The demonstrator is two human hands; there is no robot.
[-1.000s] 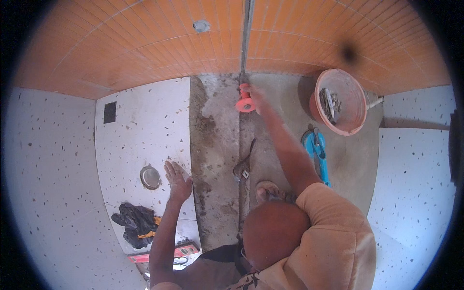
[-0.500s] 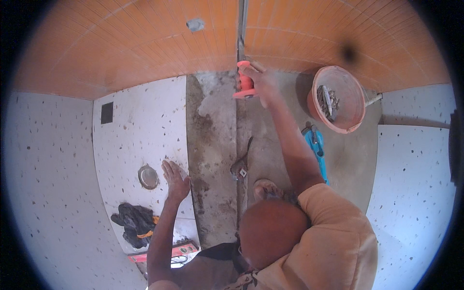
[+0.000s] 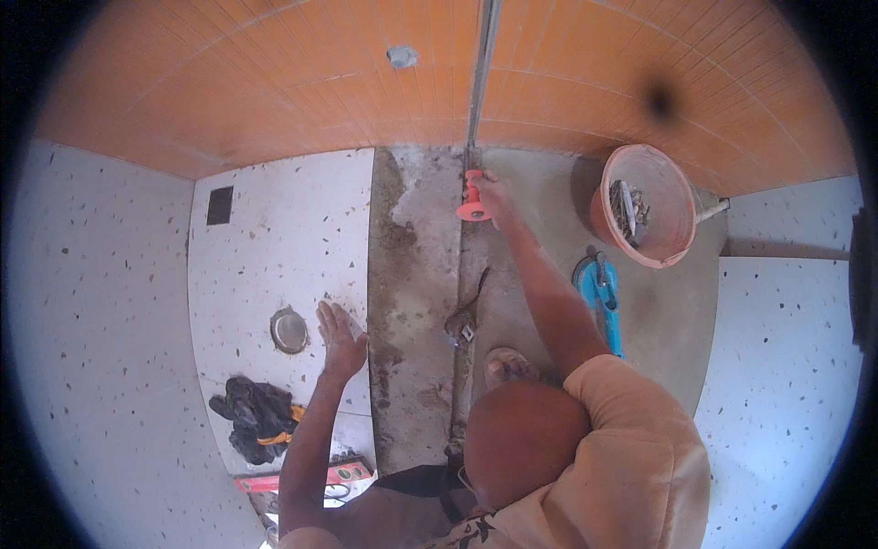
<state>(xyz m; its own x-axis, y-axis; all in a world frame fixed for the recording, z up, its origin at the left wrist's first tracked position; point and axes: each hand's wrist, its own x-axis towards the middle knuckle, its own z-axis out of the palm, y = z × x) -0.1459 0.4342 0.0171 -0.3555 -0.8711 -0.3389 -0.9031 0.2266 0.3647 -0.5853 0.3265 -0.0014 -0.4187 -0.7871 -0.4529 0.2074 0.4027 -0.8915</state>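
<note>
My right hand (image 3: pixel 495 197) grips a chisel with a red hand guard (image 3: pixel 473 211), its round disc toward me. It stands over the strip of bare floor near the foot of the orange wall. The chisel's blade is hidden beneath the grip. My left hand (image 3: pixel 341 343) lies flat with fingers spread on a white speckled slab (image 3: pixel 274 247), at its right edge. Beside those fingers is a round metal-coloured disc (image 3: pixel 290 329) set in the slab. A small dark tool with a thin curved handle (image 3: pixel 462 325) lies in the groove (image 3: pixel 461 252); its kind is unclear.
A pink bucket (image 3: pixel 681 197) holding rubble stands at the far right. Nearer lies a blue suction lifter (image 3: pixel 596 293). On the left slab are a crumpled black thing with orange parts (image 3: pixel 254 416) and a red spirit level (image 3: pixel 343 473). My bare foot (image 3: pixel 509 366) is on the floor.
My right hand has brought the chisel slightly nearer, away from the orange wall, and its grip looks more upright. My left hand stays on the slab. The whole view has shifted a little.
</note>
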